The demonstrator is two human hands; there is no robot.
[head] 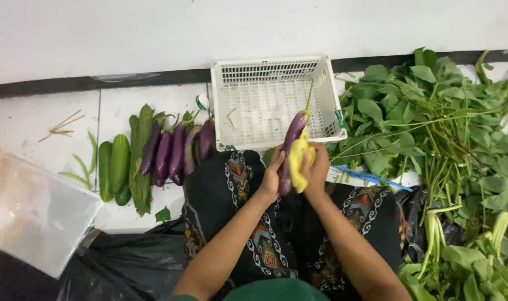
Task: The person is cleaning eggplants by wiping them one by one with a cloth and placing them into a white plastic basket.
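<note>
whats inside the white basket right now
The white basket looks empty: only its slotted bottom and a small dry stem scrap show. The eggplant, held by the left hand and rubbed with a yellow cloth, covers its near right corner.

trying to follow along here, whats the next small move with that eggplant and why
Probably keep rubbing the yellow cloth along the eggplant: the right hand presses it mid-length while the left hand holds the lower end, so the upper part looks unwiped.
</note>
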